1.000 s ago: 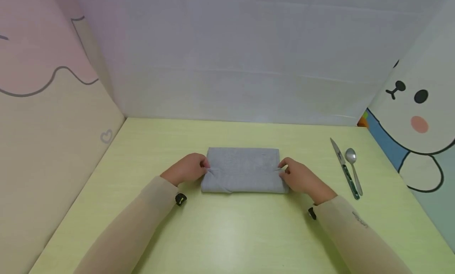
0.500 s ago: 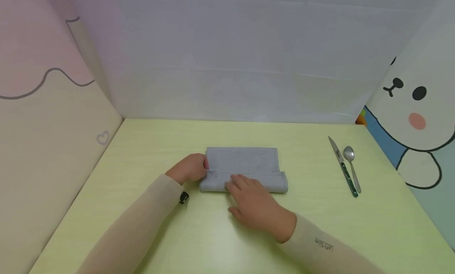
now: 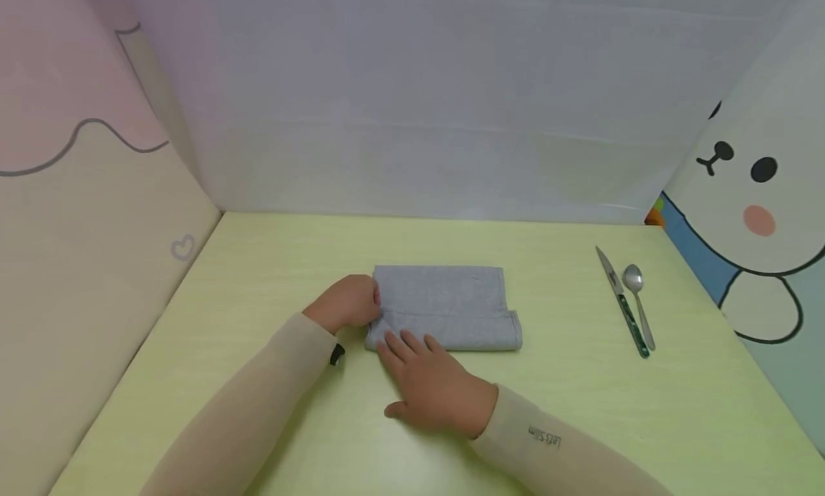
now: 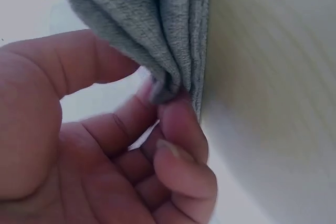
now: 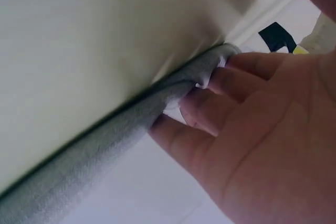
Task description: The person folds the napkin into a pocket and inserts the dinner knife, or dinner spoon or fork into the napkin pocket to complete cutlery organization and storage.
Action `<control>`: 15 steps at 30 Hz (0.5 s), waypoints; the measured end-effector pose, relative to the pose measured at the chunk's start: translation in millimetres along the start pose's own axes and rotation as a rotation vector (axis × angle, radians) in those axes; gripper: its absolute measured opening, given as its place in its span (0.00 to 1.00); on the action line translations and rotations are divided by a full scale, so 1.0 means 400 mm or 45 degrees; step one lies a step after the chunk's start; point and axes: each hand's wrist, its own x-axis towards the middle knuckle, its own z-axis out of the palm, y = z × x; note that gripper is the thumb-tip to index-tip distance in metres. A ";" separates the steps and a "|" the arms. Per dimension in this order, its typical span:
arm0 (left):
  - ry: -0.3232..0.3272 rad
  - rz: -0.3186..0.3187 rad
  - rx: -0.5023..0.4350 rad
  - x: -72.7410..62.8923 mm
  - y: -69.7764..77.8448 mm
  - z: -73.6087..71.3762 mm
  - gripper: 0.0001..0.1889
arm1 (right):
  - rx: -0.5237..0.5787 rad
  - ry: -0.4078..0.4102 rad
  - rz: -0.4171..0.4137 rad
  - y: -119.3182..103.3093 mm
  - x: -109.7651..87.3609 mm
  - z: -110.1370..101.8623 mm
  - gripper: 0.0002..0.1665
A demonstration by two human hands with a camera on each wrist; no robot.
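Note:
A folded grey cloth (image 3: 445, 295) lies flat on the table, its near part turned over into a thicker band that juts out on the right. At the cloth's left edge, my left hand (image 3: 348, 300) pinches the layers between thumb and fingers; the left wrist view shows the folded cloth (image 4: 131, 19) coming down into those fingers (image 4: 184, 129). My right hand (image 3: 435, 385) is spread, palm down, with its fingertips on the near left part of the band. In the right wrist view, the straight fingers (image 5: 178, 140) touch the rolled front edge of the cloth (image 5: 89, 166).
To the right on the pale yellow-green table (image 3: 290, 253) lie a table knife (image 3: 621, 301) with a dark green handle and a metal spoon (image 3: 638, 299). A white backdrop (image 3: 419, 124) stands behind, and patterned panels flank both sides.
My right hand has let go of the cloth's right edge and moved left along the front band, fingers now spread. My left hand stays at the left edge.

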 end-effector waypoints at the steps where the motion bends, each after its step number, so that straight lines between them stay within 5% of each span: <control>1: -0.004 0.014 0.000 0.003 -0.002 0.000 0.09 | 0.008 -0.001 -0.009 0.004 0.000 -0.002 0.56; 15: 0.033 0.116 -0.070 0.022 -0.036 0.021 0.06 | 0.027 -0.009 -0.008 0.019 -0.006 -0.004 0.56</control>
